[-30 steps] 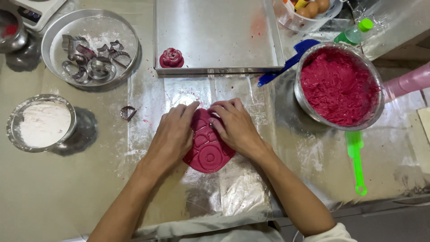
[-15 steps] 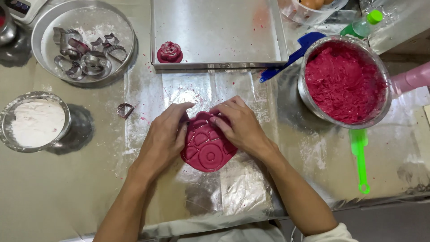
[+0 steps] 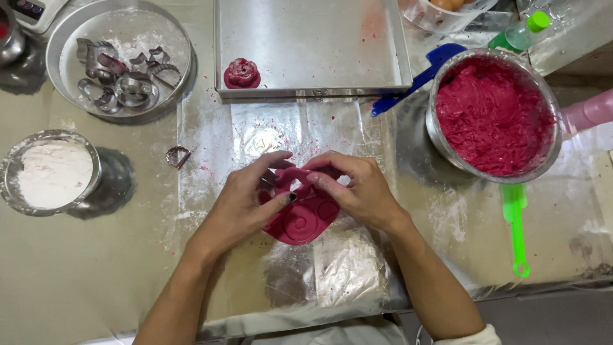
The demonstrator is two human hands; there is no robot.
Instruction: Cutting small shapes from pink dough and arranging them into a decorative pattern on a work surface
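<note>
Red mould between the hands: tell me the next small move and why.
Probably peel the mould's top edge a little further back. Both hands, left hand and right hand, pinch the upper rim of the red mould, which is bent up there while its swirled lower part lies flat on the plastic sheet. One shaped red piece already sits on the metal tray.

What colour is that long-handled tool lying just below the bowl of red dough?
Bright green: the spatula lies on the table, seen clearly in the head view.
</note>
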